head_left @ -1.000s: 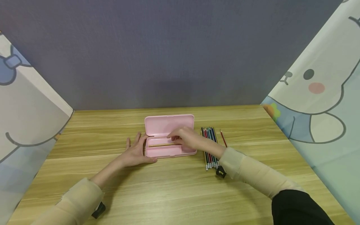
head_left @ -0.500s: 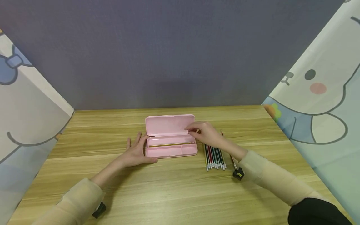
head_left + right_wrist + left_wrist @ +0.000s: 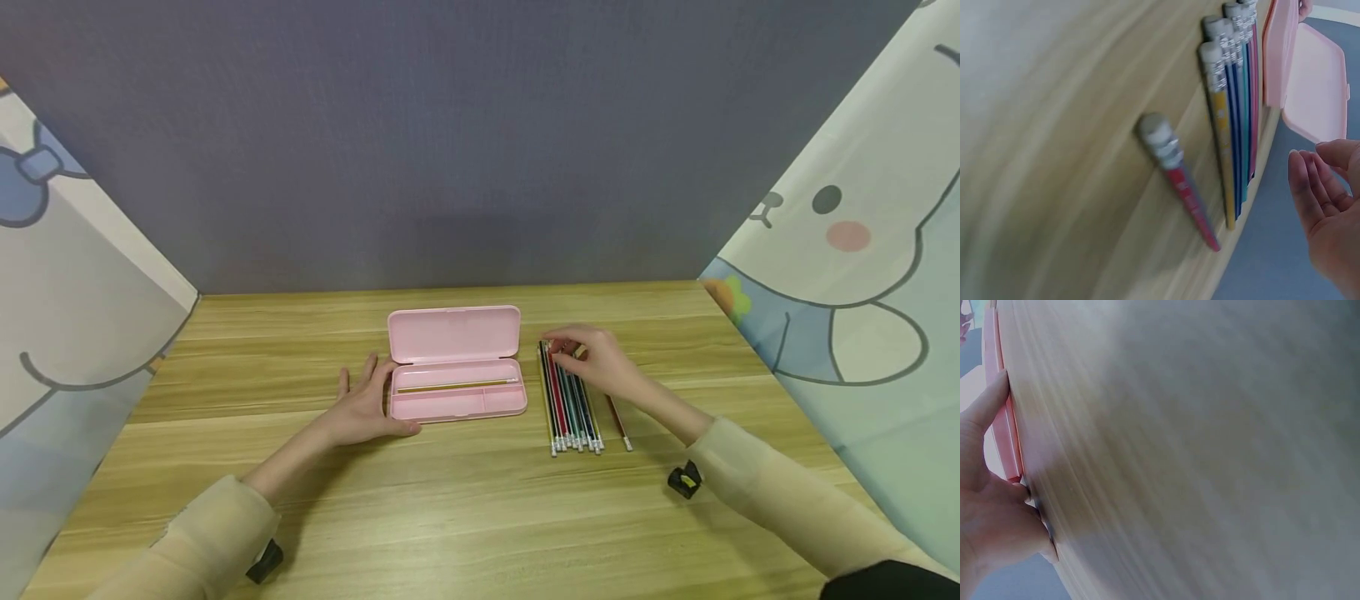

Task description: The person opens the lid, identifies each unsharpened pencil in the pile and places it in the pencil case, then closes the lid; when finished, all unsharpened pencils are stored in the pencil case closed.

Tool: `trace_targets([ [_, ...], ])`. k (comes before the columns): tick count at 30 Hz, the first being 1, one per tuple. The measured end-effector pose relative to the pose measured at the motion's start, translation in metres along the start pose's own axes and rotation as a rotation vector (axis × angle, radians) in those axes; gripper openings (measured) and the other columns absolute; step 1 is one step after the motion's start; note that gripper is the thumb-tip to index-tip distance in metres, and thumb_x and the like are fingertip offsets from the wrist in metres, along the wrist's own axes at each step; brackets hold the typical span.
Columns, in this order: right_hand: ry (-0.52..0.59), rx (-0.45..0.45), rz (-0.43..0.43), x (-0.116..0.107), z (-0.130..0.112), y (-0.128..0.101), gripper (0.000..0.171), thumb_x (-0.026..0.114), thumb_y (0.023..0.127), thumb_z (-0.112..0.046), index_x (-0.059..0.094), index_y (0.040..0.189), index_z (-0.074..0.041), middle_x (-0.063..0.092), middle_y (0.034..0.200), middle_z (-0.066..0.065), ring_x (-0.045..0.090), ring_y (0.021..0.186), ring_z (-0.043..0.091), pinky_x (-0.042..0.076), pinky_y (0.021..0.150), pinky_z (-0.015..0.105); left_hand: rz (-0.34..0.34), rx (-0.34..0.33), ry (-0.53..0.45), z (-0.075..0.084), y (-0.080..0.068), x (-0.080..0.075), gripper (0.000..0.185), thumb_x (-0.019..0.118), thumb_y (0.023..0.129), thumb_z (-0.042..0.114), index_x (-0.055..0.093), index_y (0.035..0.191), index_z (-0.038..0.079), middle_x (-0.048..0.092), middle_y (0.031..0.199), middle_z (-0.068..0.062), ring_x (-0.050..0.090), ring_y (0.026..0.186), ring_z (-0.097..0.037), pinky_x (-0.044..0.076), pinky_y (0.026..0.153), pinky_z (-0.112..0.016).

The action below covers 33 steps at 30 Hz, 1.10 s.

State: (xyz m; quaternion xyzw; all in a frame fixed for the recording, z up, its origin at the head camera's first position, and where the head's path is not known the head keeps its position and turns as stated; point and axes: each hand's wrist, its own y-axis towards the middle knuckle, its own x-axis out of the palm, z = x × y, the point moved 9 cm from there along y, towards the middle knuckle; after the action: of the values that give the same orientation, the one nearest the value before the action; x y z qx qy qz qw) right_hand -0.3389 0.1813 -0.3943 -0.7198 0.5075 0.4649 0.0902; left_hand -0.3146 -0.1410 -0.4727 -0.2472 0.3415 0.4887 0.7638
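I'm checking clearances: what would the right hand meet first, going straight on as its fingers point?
Probably the open lid of the pink, rectangular plastic case. Depth is unclear: the right hand might brush the slim, multicoloured pencils first.

"Any lettering you can read?"

"None. In the right wrist view, the red pencil (image 3: 1186, 190) has small pale marks along its barrel, but they're blurred."

"And the yellow pencil (image 3: 1222, 137) near it?"

"Faint marks there too. I can't tell whether they're letters or digits."

"What about the yellow patch (image 3: 688, 481) on the black device (image 3: 681, 482) by the right sleeve?"

"Too small to tell if it's printed."
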Motion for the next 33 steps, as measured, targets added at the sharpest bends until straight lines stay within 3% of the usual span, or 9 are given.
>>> trace_targets([
  [7,-0.016,0.085,0.007,-0.011,0.016,-0.015,0.041,0.07,0.09,0.004,0.068,0.131,-0.002,0.077,0.102,0.018,0.074,0.082,0.025,0.058,0.061,0.024,-0.006,-0.004,-0.004,0.001,-0.001,0.0,0.095,0.088,0.075,0.046,0.034,0.147,0.015,0.03,0.163,-0.034,0.001,0.158,-0.054,-0.014,0.118,-0.077],
  [18,0.018,0.228,-0.011,-0.014,0.037,-0.041,0.053,0.069,0.088,0.01,0.057,0.139,0.007,0.071,0.11,0.028,0.075,0.089,0.035,0.059,0.062,0.018,-0.012,-0.011,-0.003,0.003,0.0,0.001,0.095,0.088,0.075,0.046,0.034,0.146,0.015,0.029,0.164,-0.033,0.001,0.158,-0.053,-0.015,0.119,-0.076],
  [26,-0.053,0.285,-0.012,-0.009,0.041,-0.049,0.058,0.07,0.082,0.009,0.057,0.139,0.008,0.073,0.111,0.025,0.075,0.088,0.031,0.056,0.061,0.018,-0.01,-0.012,-0.002,0.002,0.0,0.001,0.096,0.088,0.076,0.046,0.033,0.148,0.014,0.027,0.164,-0.034,0.001,0.158,-0.054,-0.015,0.119,-0.076],
  [33,-0.069,0.367,-0.052,-0.003,0.041,-0.055,0.067,0.074,0.079,0.009,0.052,0.143,0.008,0.072,0.118,0.024,0.075,0.086,0.024,0.06,0.066,0.022,-0.007,-0.01,0.0,0.001,-0.001,0.0,0.094,0.088,0.076,0.046,0.034,0.146,0.015,0.028,0.164,-0.033,0.001,0.158,-0.054,-0.015,0.119,-0.076],
])
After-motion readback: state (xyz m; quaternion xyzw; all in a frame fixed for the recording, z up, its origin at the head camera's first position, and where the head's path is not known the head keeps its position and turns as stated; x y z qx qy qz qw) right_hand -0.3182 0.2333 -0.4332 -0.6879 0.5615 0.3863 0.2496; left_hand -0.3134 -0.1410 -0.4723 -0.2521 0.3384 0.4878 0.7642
